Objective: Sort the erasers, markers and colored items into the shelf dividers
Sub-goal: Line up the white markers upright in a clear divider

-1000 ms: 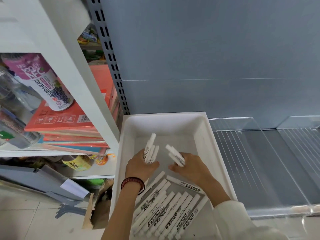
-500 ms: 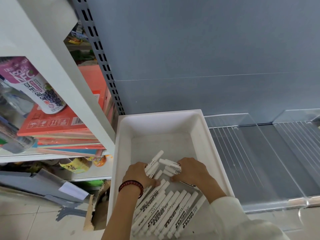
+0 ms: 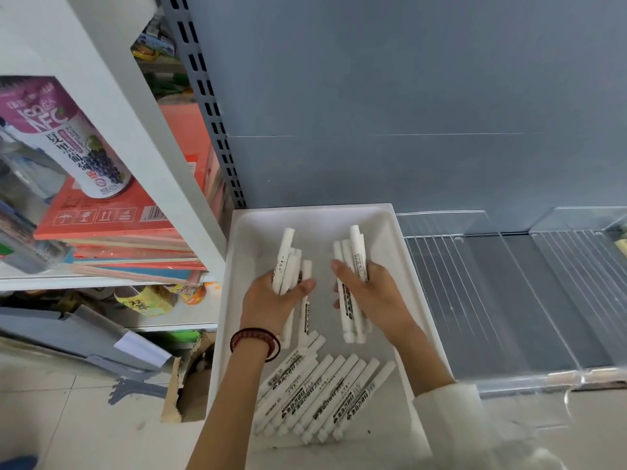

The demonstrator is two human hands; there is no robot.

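Observation:
A white plastic bin (image 3: 319,217) sits on the shelf against the grey back panel. My left hand (image 3: 271,300), with a dark red bracelet at the wrist, grips a bunch of white markers (image 3: 286,262) upright over the bin's middle. A second bunch of white markers (image 3: 353,283) is clutched in my right hand (image 3: 376,296), just to the right of the first. Several more white markers (image 3: 322,395) lie side by side in a row on the bin floor near its front.
Clear acrylic shelf dividers (image 3: 492,286) split the grey shelf to the right of the bin. At the left, a white shelf upright (image 3: 142,137) fronts stacked orange booklets (image 3: 112,225) and a purple juice bottle (image 3: 68,140). A torn cardboard box (image 3: 186,385) lies on the tiled floor.
Half a second ago both hands were down among the markers near the bin's front. Now both are raised, each holding a larger bunch of markers upright.

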